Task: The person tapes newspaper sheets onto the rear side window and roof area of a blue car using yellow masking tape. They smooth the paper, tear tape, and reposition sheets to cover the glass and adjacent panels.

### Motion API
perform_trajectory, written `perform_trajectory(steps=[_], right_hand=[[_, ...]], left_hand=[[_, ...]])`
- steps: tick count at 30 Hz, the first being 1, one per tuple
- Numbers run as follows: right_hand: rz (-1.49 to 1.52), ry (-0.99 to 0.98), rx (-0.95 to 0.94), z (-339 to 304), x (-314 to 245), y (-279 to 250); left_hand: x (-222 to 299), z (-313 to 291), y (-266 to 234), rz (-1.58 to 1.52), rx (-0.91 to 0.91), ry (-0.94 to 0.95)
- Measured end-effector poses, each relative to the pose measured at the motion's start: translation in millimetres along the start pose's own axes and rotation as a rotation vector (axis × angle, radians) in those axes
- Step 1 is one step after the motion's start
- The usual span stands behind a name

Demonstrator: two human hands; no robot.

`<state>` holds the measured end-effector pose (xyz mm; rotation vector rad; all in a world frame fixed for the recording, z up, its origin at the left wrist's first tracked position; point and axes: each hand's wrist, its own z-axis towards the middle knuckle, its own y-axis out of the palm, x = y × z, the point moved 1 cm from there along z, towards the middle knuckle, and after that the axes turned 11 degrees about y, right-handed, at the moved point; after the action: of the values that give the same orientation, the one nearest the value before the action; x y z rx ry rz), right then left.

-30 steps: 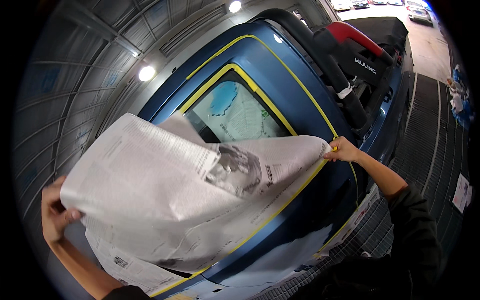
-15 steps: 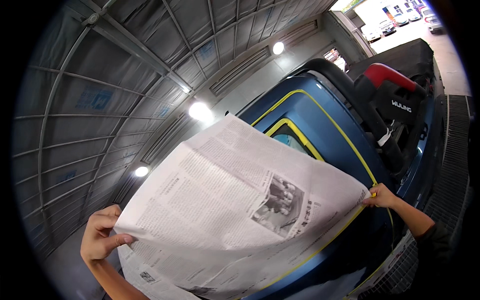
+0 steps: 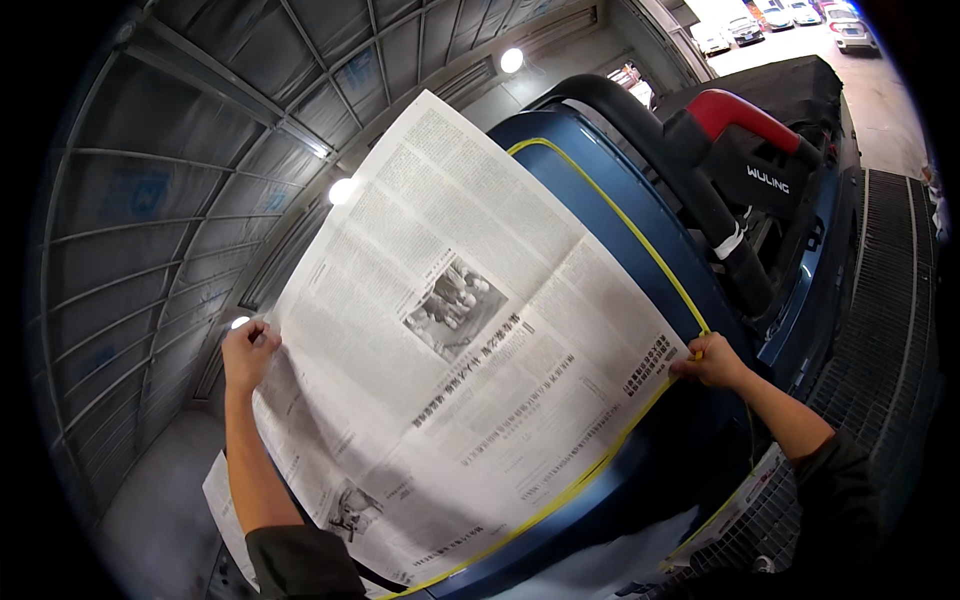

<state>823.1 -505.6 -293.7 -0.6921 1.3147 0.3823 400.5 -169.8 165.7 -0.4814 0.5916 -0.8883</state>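
Observation:
A large sheet of newspaper (image 3: 370,270) with a photograph lies spread over the blue vehicle body (image 3: 660,480) in front of me. My left hand (image 3: 250,357) pinches the sheet's left edge, arm raised. At the lower right corner, my right hand (image 3: 712,361) is closed on the paper, its fingers beside the yellow masking tape (image 3: 640,245). That tape runs along the body's edge and also borders the sheet's lower side. Part of the sheet hangs down past my left forearm. The panel under the paper is hidden.
A black and red roll bar (image 3: 745,120) rises behind the cab, beside a dark-covered cargo bed (image 3: 800,85). Metal floor grating (image 3: 880,290) runs along the right. Lined walls with metal ribs (image 3: 200,150) and lamps (image 3: 512,60) stand left; parked cars (image 3: 850,28) show outside.
The newspaper has flattened and spread against the body, now covering the yellow-taped window. My left hand has moved up and slightly right along its edge; my right hand still grips the corner.

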Motion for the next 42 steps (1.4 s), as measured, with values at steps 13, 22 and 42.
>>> perform_trajectory(steps=[13, 22, 42], right_hand=[[-0.082, -0.161, 0.075, 1, 13, 1], [-0.043, -0.083, -0.047, 9, 20, 7], [-0.042, -0.139, 0.049, -4, 50, 11]], left_hand=[[168, -147, 107, 0.131, 0.457, 0.353], [271, -443, 202, -0.115, 0.008, -0.014], [248, -502, 244, 0.085, -0.115, -0.404]])
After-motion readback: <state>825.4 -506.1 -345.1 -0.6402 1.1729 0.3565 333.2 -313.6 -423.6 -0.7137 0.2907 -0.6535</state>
